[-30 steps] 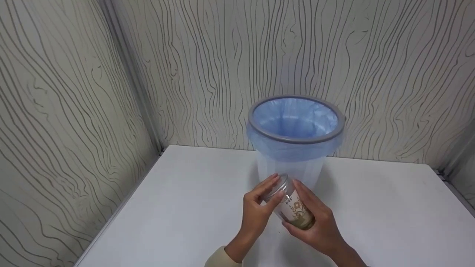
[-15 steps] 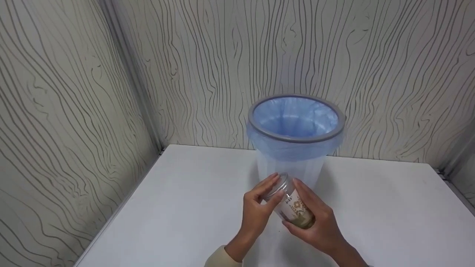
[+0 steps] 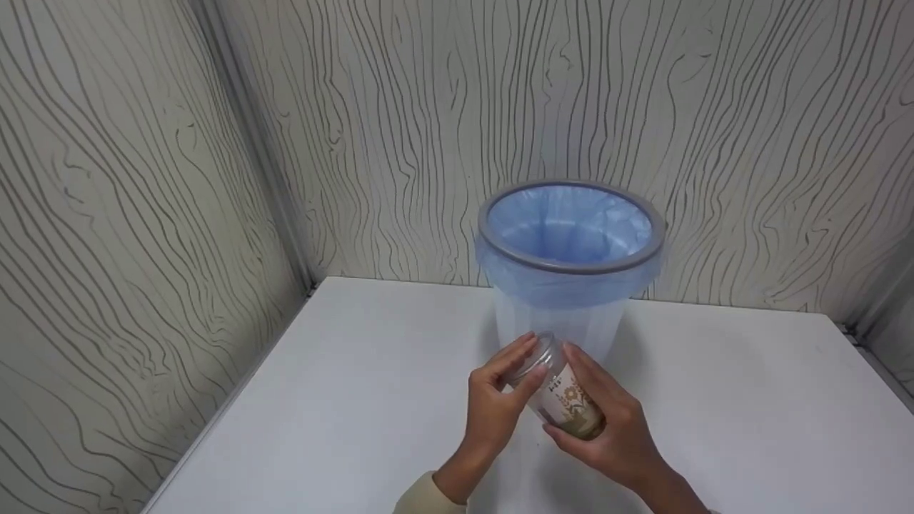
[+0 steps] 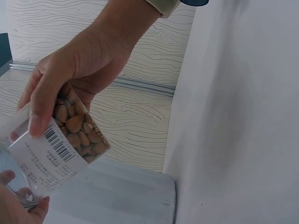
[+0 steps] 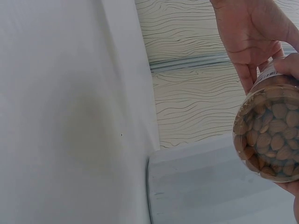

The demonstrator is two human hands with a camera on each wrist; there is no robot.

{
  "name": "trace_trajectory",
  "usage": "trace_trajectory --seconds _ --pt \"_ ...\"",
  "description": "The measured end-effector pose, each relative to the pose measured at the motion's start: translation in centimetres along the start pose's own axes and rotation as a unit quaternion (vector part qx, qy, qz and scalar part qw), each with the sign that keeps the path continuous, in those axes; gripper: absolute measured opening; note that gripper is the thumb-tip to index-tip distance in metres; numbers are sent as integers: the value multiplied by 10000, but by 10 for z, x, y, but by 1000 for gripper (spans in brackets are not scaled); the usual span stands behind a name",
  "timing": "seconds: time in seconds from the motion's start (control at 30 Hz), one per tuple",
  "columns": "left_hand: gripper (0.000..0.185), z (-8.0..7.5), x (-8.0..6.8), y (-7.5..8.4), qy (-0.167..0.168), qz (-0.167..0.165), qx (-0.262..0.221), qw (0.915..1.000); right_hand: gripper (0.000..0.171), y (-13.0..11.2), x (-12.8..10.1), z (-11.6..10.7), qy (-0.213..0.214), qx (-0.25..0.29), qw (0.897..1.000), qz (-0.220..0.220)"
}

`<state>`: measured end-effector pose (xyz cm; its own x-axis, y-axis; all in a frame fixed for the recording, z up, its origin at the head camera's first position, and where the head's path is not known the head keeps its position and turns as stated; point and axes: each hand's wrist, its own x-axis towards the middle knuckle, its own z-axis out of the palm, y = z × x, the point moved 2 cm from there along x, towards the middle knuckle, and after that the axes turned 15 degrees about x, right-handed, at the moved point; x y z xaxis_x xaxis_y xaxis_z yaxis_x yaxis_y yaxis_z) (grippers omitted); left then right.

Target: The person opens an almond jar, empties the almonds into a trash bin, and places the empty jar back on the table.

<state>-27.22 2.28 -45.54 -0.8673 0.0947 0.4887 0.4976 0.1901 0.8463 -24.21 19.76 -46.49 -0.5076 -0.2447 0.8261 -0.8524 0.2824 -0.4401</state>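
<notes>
A clear jar of almonds (image 3: pixel 568 403), its label printed with a brown flower, is held tilted in front of the bin in the head view. My left hand (image 3: pixel 496 410) grips the ringed end, thumb on the near side and fingers over the far side. My right hand (image 3: pixel 621 435) wraps the body near the base, thumb below and fingers above. In the left wrist view the almonds (image 4: pixel 77 123) fill the base end, beside a barcode label (image 4: pixel 46 161). The right wrist view looks onto the jar's round base (image 5: pixel 273 137), with almonds showing through.
A whitish bin (image 3: pixel 560 325) with a grey rim ring (image 3: pixel 571 269) and blue liner (image 3: pixel 564 221) stands right behind the jar on the white table (image 3: pixel 357 400). Wood-patterned panels (image 3: pixel 400 128) enclose the table at the back and sides.
</notes>
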Motion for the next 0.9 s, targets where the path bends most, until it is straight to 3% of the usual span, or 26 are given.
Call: trace_trajectory --seconds 0.6,0.7,0.9 --pt "39 0 1 0 -31 -39 178 9998 106 0 0 -3 -8 89 9999 136" --pt "40 -2 2 -2 -208 189 142 9995 107 -1 1 -3 25 222 9996 192" --pt "45 -9 7 -13 -571 1025 52 9931 108 -4 1 -2 -6 444 9980 450"
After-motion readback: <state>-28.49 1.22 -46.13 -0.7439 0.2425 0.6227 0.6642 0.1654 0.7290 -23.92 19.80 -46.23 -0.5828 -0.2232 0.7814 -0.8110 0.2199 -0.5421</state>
